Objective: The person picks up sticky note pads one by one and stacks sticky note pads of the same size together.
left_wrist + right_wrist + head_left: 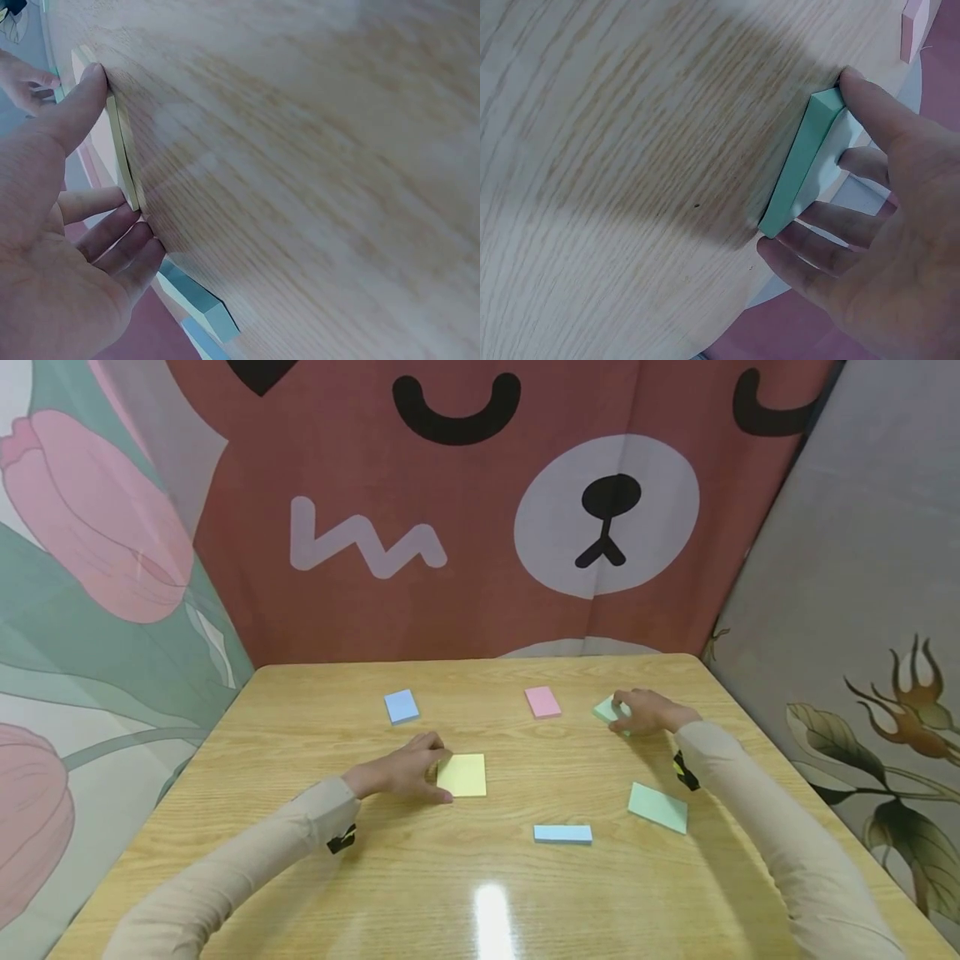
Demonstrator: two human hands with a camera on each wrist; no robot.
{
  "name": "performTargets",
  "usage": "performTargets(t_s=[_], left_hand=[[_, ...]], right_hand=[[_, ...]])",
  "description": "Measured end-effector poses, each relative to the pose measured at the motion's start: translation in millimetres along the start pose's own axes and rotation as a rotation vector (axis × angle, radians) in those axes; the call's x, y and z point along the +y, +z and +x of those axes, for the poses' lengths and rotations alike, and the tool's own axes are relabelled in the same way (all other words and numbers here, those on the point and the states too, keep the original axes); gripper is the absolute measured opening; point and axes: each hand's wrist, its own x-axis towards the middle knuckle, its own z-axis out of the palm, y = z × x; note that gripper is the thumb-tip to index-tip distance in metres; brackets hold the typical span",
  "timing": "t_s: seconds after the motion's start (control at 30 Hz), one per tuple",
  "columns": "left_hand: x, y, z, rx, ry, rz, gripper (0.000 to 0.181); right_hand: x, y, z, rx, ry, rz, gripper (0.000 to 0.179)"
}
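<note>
On the left, my left hand (405, 770) spans the left side of a square yellow sticky note pad (465, 776) lying flat on the table. In the left wrist view, the thumb (90, 94) sits at one corner of the pad and the index finger at the other. Farther back on the right, my right hand (645, 711) grips a light green sticky note pad (604, 709). The right wrist view shows that green pad's (799, 169) thick edge between the thumb and the fingers, partly covered by them.
A blue pad (402, 707) and a pink pad (542, 702) lie toward the back of the wooden table (337, 893). Nearer are a narrow light blue pad (562, 834) and a second green pad (657, 807). A bear-printed curtain (360, 618) hangs behind the table.
</note>
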Motion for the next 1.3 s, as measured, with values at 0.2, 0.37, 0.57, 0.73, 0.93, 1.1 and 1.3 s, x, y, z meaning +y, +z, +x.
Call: performTargets(t_s=[0.2, 0.37, 0.57, 0.73, 0.93, 1.1, 1.3], left_hand=[[-0.8, 0.1, 0.7, 0.010, 0.011, 0.021, 0.073], [-0.5, 1.4, 1.4, 0.014, 0.008, 0.028, 0.071], [0.2, 1.8, -0.2, 0.027, 0.009, 0.027, 0.070], [0.6, 0.9, -1.3, 0.032, 0.027, 0.024, 0.069], [0.1, 0.5, -1.0, 0.031, 0.026, 0.028, 0.069], [0.0, 0.9, -1.0, 0.036, 0.031, 0.022, 0.066], [-1.2, 1.7, -0.3, 0.042, 0.037, 0.031, 0.067]], right_hand=[[-3, -2, -0.7, 0.010, 0.009, -0.032, 0.048], [-8, -3, -2.1, 0.008, 0.009, -0.062, 0.046], [-7, 1, 1.4, 0.010, 0.015, -0.073, 0.048], [-1, 6, 3.2, 0.046, -0.006, -0.076, 0.047], [0, 7, 1.4, 0.058, -0.022, -0.053, 0.046], [0, 7, 0.4, 0.069, -0.016, -0.055, 0.045], [-1, 7, -1.2, 0.069, -0.005, -0.047, 0.047]])
